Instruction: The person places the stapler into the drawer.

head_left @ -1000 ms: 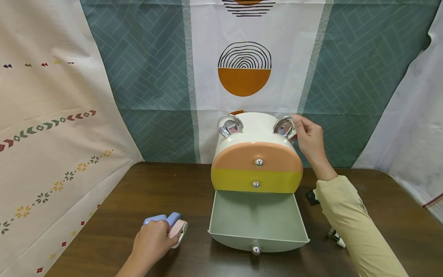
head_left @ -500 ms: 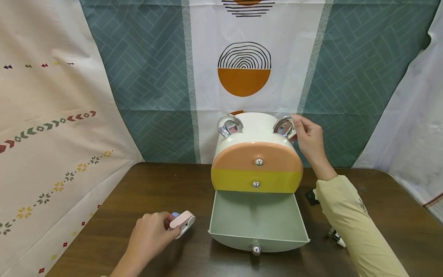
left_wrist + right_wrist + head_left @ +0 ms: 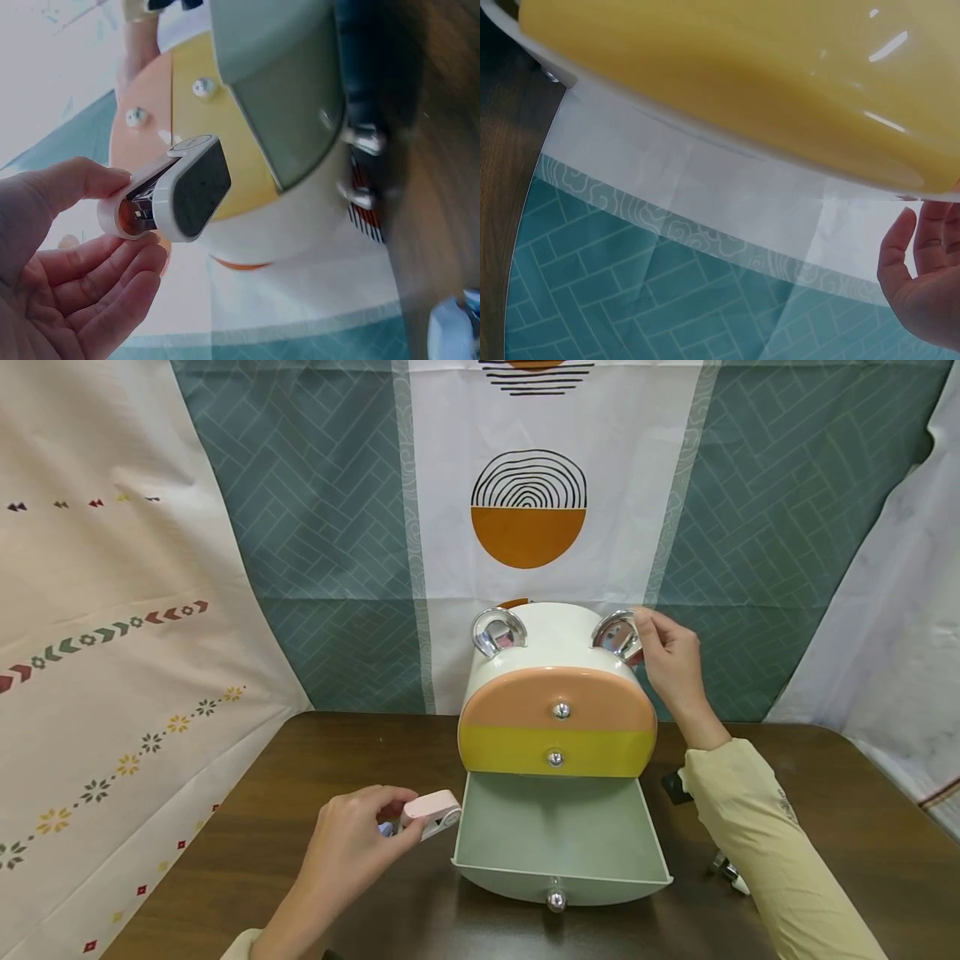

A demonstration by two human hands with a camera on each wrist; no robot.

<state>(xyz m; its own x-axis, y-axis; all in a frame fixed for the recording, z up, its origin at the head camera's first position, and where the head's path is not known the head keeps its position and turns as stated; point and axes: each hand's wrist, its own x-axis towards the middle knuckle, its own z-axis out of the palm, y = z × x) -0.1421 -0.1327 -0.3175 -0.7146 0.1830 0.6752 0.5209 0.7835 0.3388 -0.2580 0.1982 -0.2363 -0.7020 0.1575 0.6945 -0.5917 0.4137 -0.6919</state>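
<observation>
see on the brown table a rounded white cabinet with orange and yellow front, upright, probably steady. at its bottom, note a green drawer, pulled open. near the cabinet's top, find the right hand, pinching the rim of a silver ear; likely hard and slippery, so best to hold at the edge.

left of the drawer, find the left hand, grasping a pink-and-white stapler between thumb and fingertips, by one end, above the table. just beside the drawer's left edge; impossible to tell if touching. judging by look, rather light, stiff, not fragile, but smooth and apt to turn in such small pinch. better to take across both sides near the middle, without squeezing the hinged halves together.
</observation>
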